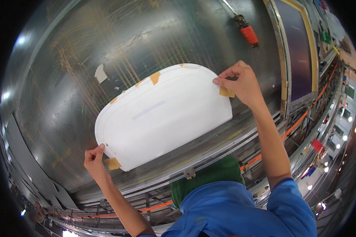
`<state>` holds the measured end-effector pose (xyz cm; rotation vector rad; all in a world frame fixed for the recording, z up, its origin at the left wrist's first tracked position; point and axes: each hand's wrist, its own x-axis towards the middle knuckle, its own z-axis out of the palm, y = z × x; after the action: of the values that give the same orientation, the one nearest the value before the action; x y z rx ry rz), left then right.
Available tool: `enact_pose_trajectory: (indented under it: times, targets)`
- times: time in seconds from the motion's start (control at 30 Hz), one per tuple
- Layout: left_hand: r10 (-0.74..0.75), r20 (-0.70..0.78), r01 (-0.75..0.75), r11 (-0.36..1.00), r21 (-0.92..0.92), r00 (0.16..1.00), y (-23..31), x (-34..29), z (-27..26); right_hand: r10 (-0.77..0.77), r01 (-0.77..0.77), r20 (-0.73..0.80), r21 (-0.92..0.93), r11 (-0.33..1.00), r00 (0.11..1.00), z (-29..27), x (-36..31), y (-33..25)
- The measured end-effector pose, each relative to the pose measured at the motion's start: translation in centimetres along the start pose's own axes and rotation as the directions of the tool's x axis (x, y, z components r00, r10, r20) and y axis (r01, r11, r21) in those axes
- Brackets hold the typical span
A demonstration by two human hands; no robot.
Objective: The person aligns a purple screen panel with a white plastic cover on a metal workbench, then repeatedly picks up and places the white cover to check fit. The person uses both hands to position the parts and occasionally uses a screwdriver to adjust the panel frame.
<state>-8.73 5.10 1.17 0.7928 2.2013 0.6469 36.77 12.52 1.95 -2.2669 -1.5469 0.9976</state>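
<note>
A white half-round sheet (pixel 166 118) lies on the dark metal table, its curved edge away from me and its straight edge near the table's front. Faint lines follow the curve, and pieces of tan tape (pixel 155 78) stick along it. Thumb and fingers of my left hand (pixel 95 162) pinch the sheet's left edge, beside a tan tape piece (pixel 113 163). My right hand (pixel 243 83) pinches its upper right edge, just above another tape piece (pixel 226 92). Both hands are closed; parts of the fingertips are hidden.
A tool with a red and black handle (pixel 249 34) lies at the far right of the dark table (pixel 122 31), which is marked with yellowish lines. Nearby stands a framed purple screen (pixel 299 51). A small pale scrap (pixel 101 74) lies left of the sheet. A metal rail (pixel 146 182) borders the front.
</note>
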Motion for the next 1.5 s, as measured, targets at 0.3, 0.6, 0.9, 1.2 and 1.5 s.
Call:
enact_pose_trajectory:
  times: [0.3,0.6,0.9,1.2,1.5]
  targets:
    - [-0.031,0.056,0.029,0.999,0.027,0.998,-0.2,0.4,-0.4,0.027,-0.027,-0.018,0.035,0.999,0.999,0.0,-0.7,0.3]
    - [0.003,0.062,-0.002,1.0,-0.005,0.998,-0.6,0.4,-0.5,0.047,-0.046,-0.06,0.028,0.999,0.997,0.6,-0.8,0.5]
    - [-0.019,0.039,0.019,1.0,0.014,0.999,-1.0,0.4,-0.6,0.037,-0.035,-0.039,0.058,0.998,0.999,0.5,-0.4,0.7]
    - [0.004,0.042,-0.003,1.0,-0.008,0.999,-0.7,0.2,-0.4,0.088,-0.088,-0.001,0.013,0.996,0.996,0.2,-0.1,-0.2]
    - [0.018,-0.024,-0.019,0.999,-0.032,1.0,0.1,-0.4,0.2,0.025,-0.026,0.002,0.063,0.998,1.0,0.2,0.2,0.5]
